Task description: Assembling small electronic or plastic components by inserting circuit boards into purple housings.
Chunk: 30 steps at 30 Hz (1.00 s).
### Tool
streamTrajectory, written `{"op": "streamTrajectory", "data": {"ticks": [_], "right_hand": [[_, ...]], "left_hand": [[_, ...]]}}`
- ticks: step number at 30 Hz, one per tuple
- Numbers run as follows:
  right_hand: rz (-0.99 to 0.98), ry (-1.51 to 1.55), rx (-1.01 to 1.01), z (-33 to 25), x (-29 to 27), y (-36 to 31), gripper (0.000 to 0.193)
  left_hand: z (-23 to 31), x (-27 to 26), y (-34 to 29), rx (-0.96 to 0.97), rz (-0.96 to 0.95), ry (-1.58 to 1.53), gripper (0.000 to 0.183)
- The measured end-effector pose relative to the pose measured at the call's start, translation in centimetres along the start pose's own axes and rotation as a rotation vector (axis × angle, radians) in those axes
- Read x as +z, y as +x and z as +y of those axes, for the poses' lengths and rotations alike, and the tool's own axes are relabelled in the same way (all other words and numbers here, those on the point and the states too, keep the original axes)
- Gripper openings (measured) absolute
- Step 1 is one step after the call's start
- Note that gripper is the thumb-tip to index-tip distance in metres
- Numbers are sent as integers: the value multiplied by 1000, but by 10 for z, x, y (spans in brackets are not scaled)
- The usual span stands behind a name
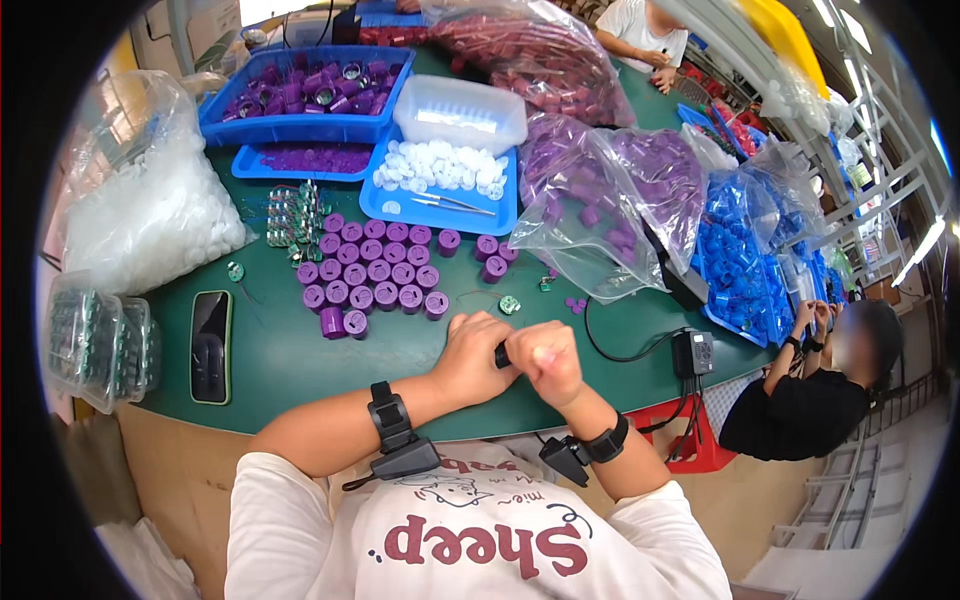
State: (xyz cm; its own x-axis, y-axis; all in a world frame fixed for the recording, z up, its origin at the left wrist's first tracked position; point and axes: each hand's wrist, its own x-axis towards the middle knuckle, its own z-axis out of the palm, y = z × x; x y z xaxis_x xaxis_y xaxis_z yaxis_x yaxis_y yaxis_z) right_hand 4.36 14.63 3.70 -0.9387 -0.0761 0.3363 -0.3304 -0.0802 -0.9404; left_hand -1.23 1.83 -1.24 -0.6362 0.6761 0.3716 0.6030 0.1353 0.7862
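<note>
My left hand (472, 358) is closed at the table's front edge, around a small black object (502, 355) whose kind I cannot make out. My right hand (547, 362) is closed right beside it, fingers curled in; whether it also grips the black object is hidden. Just beyond my hands lies a small round green circuit board (509, 305) with thin wires. Rows of purple cylindrical caps (378, 270) stand to the left of it, and a bundle of wired circuit boards (294, 218) lies behind their left end.
A blue tray (375, 207) holds white discs and tweezers (452, 204). Behind it stand a blue bin (300, 130) of purple parts and a clear tub (460, 112). Bags of parts flank both sides. A phone (211, 345) lies left; a black adapter (692, 352) sits right. A co-worker (800, 400) sits at right.
</note>
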Motion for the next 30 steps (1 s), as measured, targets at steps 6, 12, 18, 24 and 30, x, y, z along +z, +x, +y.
{"op": "streamTrajectory", "data": {"ticks": [6,12,18,24,30], "right_hand": [[158,334,-195,-45,-14,9,48],[339,303,-171,-79,-26,5,42],[419,177,413,-33,-6,-1,9],[214,872,332,-6,-8,1,22],[198,1090,387,-4,-3,-3,34]], "left_hand": [[11,-13,3,16,6,-129,32],[24,-40,17,168,173,-205,36],[61,-65,27,189,249,-131,40],[69,-67,31,220,290,-65,27],[74,-67,28,211,206,40,24]]}}
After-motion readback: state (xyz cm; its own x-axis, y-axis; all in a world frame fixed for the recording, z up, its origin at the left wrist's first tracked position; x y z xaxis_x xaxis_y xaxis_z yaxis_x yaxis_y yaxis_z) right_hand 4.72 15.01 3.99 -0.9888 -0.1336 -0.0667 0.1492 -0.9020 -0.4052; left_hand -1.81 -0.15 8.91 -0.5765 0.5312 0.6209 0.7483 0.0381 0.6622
